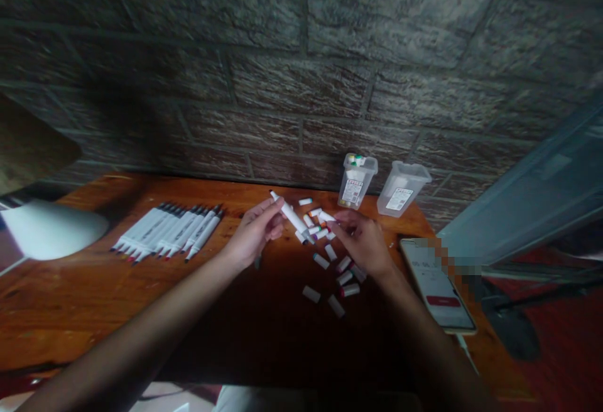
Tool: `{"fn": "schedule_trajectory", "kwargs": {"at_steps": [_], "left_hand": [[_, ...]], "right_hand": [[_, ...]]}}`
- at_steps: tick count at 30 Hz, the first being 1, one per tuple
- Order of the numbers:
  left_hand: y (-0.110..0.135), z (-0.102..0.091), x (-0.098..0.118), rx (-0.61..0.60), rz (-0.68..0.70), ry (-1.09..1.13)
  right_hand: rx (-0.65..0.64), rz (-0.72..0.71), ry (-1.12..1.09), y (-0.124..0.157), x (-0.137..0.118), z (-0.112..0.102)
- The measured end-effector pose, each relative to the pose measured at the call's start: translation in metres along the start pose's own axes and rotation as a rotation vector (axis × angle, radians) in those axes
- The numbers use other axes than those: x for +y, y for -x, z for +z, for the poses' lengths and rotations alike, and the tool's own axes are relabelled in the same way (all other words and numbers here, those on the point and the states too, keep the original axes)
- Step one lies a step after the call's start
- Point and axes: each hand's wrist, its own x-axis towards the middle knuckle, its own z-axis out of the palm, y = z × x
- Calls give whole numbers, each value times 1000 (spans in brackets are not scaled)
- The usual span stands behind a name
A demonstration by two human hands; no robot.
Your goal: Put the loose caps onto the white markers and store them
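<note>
My left hand (257,230) is closed around a white marker (291,216) and holds it slanted above the wooden table (94,299). My right hand (362,242) is just right of the marker's lower end, fingers pinched on a small white cap (326,216). Several loose caps (330,267) with coloured ends lie scattered on the table beneath and between the hands. A row of several white markers (169,233) lies side by side to the left.
Two clear plastic containers (357,179) (402,188) stand at the back by the brick wall, the left one holding caps. A phone (438,286) lies to the right. A white lamp head (47,227) sits at the left edge.
</note>
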Motion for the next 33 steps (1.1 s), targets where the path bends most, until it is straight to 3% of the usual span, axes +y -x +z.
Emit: {"fn": "schedule_trajectory", "kwargs": {"at_steps": [5, 10, 17, 20, 28, 33], "left_hand": [[-1, -2, 2, 9, 1, 15], [2, 2, 0, 5, -43, 18], [5, 4, -3, -68, 20, -57], [5, 2, 2, -46, 41, -64], [-7, -13, -3, -22, 118, -130], [-1, -11, -2, -66, 128, -241]], "right_hand": [[94, 18, -22, -2, 2, -2], [75, 55, -66, 0, 1, 3], [50, 1, -105, 1, 6, 10], [60, 49, -142, 2, 7, 13], [-43, 3, -132, 3, 4, 8], [-100, 2, -74, 2, 1, 9]]}}
